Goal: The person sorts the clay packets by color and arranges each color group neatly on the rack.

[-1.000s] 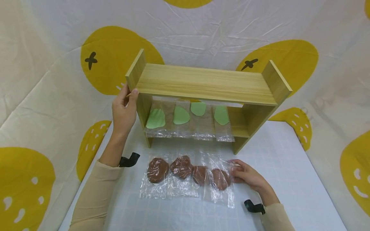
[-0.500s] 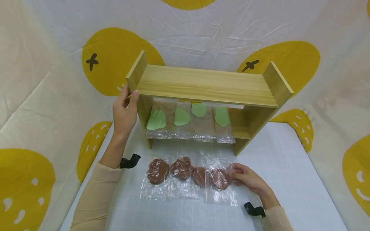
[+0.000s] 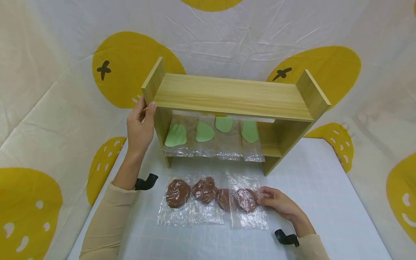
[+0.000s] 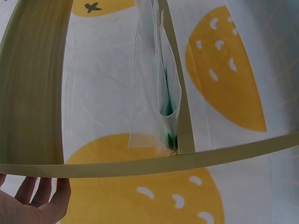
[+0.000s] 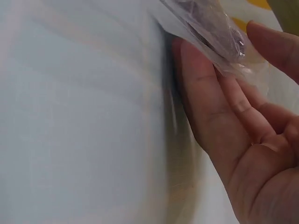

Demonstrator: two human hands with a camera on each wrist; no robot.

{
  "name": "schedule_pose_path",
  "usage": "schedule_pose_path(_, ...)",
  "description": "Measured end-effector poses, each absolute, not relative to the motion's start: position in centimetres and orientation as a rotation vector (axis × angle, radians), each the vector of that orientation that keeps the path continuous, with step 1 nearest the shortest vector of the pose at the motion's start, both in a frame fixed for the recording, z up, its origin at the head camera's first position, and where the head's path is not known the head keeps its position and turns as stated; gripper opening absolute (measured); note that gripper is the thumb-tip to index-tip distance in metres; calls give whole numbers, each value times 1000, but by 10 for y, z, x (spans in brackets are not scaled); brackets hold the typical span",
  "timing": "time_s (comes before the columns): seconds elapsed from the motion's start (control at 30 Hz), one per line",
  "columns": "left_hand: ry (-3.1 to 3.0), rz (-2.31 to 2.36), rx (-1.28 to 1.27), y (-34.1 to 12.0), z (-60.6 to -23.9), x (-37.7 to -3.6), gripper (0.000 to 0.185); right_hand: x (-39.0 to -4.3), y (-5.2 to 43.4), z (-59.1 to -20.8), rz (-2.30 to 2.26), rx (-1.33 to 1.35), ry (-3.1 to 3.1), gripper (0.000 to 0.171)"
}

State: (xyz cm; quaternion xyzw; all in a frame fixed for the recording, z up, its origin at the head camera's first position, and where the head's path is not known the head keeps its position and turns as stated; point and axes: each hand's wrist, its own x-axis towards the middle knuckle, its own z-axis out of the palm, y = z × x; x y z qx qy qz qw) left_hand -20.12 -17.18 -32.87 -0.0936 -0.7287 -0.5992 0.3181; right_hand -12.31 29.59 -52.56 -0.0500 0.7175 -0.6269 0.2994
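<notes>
My left hand [image 3: 140, 130] grips the left side panel of a small wooden shelf [image 3: 232, 94], thumb at its front edge and fingers behind. In the left wrist view, the fingers [image 4: 60, 198] sit against the panel's edge. On the table, my right hand [image 3: 281, 204] holds the right edge of a clear plastic bag [image 3: 250, 221] with a flat brown disc [image 3: 245, 200] inside. In the right wrist view, fingers [image 5: 201, 70] lie under the bag and the thumb is over its near side. Several similar bagged brown discs [image 3: 178, 193] lie in a row to the left.
Several clear bags with green flat pieces [image 3: 204, 131] lie along the middle shelf board, their ends overhanging its front edge. A pale checked cloth [image 3: 331, 202] covers the table. A white curtain [image 3: 221, 43] with yellow shapes hangs behind and at both sides.
The rightmost bag has turned straighter and lies flatter, its lower end shifting slightly right. My right hand has moved slightly down at its edge. The left hand keeps its grip on the shelf.
</notes>
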Motion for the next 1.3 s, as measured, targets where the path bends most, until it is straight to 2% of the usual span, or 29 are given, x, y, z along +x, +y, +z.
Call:
schedule_pose_path(0.23, -1915, -1571, -250, -172, -330, -202, 42, -122, 296, -527, -1703, -126, 1820, 59)
schedule_pose_path(0.5, -1919, -1577, -245, -167, -323, -196, 43, -118, 296, -517, -1756, -181, 1769, 74)
schedule_pose_path(0.77, -1924, -1569, -258, -157, -304, -179, 43, -117, 294, -502, -1860, -240, 1655, 60)
schedule_pose_path(1.3, -1913, -1559, -269, -161, -310, -185, 42, -102, 279, -450, -1958, -672, 1445, 55)
